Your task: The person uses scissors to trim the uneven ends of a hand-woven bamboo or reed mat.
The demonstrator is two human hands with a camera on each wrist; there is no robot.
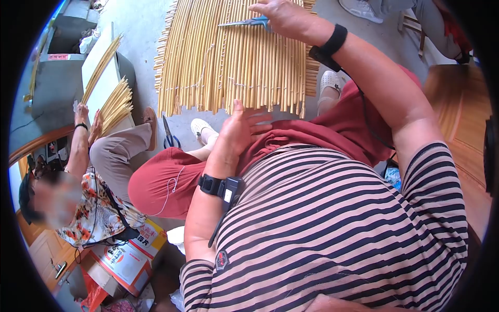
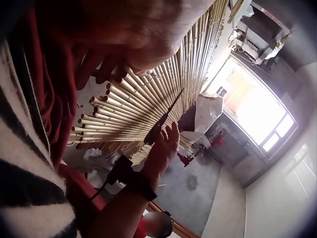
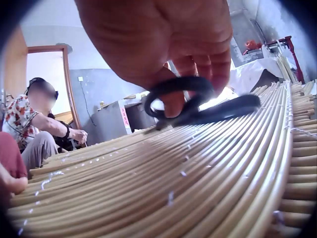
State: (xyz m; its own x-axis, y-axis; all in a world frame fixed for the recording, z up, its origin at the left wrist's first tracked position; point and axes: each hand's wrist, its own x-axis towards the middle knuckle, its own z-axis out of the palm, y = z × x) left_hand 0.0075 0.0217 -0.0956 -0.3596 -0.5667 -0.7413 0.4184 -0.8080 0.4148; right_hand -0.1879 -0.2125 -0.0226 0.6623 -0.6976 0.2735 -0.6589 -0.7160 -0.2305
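Observation:
A mat of straw-coloured stalks (image 1: pixel 208 62), tied in rows with white string, lies before the person's knees. Above its far half, the right hand (image 1: pixel 288 21) holds a pair of scissors (image 1: pixel 244 22), blades pointing left. In the right wrist view a finger passes through one loop of the dark scissor handles (image 3: pixel 218 110), close over the stalks. The left hand (image 1: pixel 240 127) is at the mat's near edge, its thumb up against the stalk ends and its other fingers extended over the lap. From the left wrist, the palm (image 2: pixel 143 44) overlaps those stalk ends.
A second pair of scissors (image 1: pixel 169 136) is on the floor left of the mat. At the left, another person (image 1: pixel 83 171) handles loose stalks (image 1: pixel 115 106) on a white board (image 1: pixel 99 67). A printed carton (image 1: pixel 127 260) stands below them. Someone's legs (image 1: pixel 436 31) show at the upper right.

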